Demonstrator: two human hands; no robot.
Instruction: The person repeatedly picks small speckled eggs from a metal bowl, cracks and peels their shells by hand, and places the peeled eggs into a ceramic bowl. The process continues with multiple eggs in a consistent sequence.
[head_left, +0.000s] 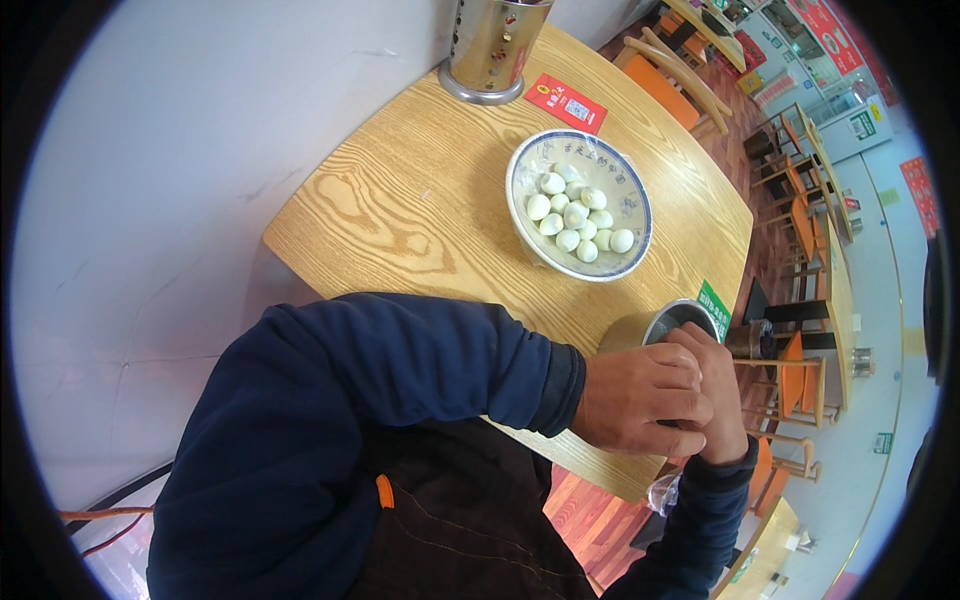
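Note:
My left hand (640, 401), palm down with its fingers bent, lies against my right hand (718, 394) near the table's right edge. The fingers of my right hand are partly over the mouth of a metal pot (628, 334); whether they hold anything is hidden. What lies under the curled fingers of my left hand cannot be seen either. Farther up the wood-grain table (390, 225) stands a white bowl with a blue rim (637, 195), wrapped in clear film. It holds several peeled, pale small eggs (575, 215).
A perforated metal utensil holder (495, 52) stands against the wall, beside a red printed card (566, 103). A green card (712, 307) lies behind the pot. To the right are orange-seated chairs (791, 382) and more tables. Clear plastic (664, 493) hangs by the table's near corner.

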